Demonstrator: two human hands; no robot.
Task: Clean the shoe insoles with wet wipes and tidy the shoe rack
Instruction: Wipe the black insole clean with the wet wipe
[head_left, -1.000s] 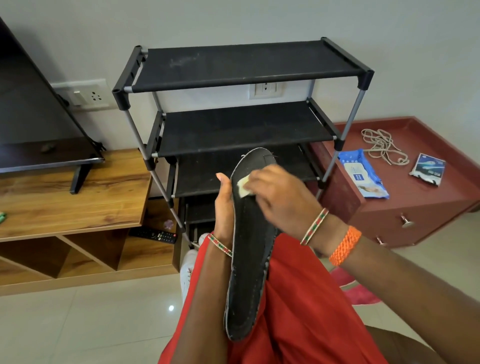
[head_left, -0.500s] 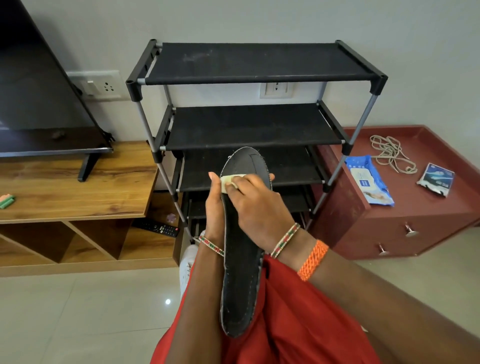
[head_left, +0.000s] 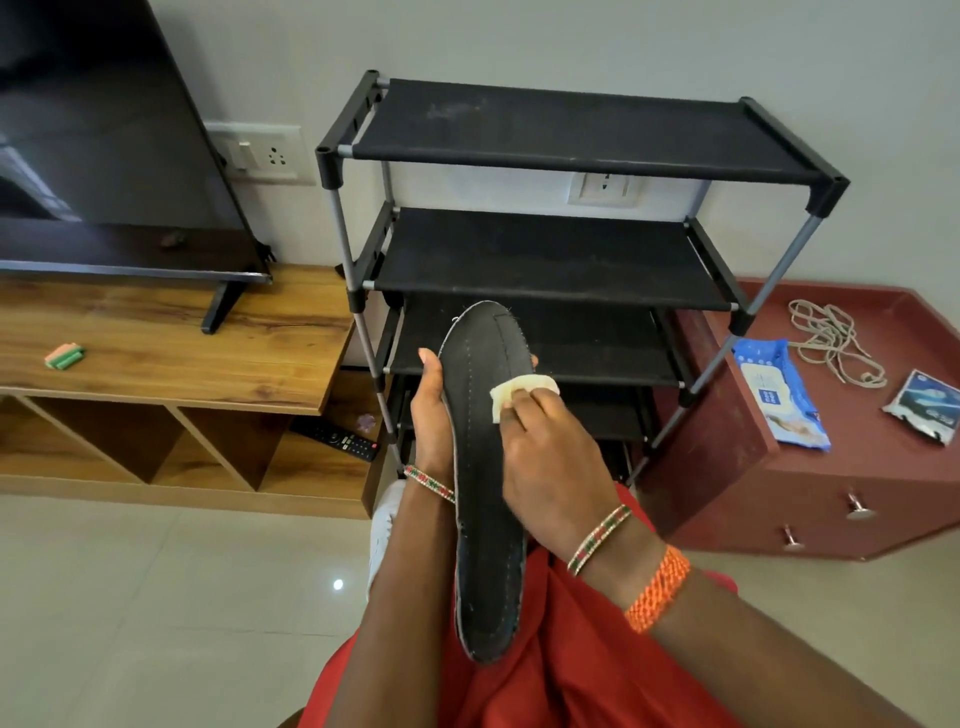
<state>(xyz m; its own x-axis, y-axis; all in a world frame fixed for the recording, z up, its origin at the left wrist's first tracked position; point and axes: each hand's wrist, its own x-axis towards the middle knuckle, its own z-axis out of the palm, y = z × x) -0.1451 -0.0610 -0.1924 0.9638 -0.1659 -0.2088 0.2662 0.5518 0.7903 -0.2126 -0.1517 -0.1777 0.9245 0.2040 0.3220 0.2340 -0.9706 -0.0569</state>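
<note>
Fingers (head_left: 524, 415) of my right hand (head_left: 550, 467) press the folded wipe (head_left: 519, 389) on the insole (head_left: 488, 467), left hand (head_left: 431, 415) gripping its edges; hard strokes could buckle it or dislodge the wipe.

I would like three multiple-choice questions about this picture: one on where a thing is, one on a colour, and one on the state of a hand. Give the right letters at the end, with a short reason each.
1. Where does the blue pack of wet wipes lie?
A. on the top shelf of the shoe rack
B. on the red cabinet to the right of the rack
C. on the floor

2. What colour is the insole?
A. white
B. red
C. black

3. What does the right hand do?
A. presses a folded wipe on the insole
B. hangs idle and holds nothing
C. grips the remote control

Answers:
1 B, the pack rests on the red cabinet beside the shoe rack.
2 C, its surface is black with light stitching.
3 A, its fingers hold the wipe against the insole, which the left hand grips.
</note>
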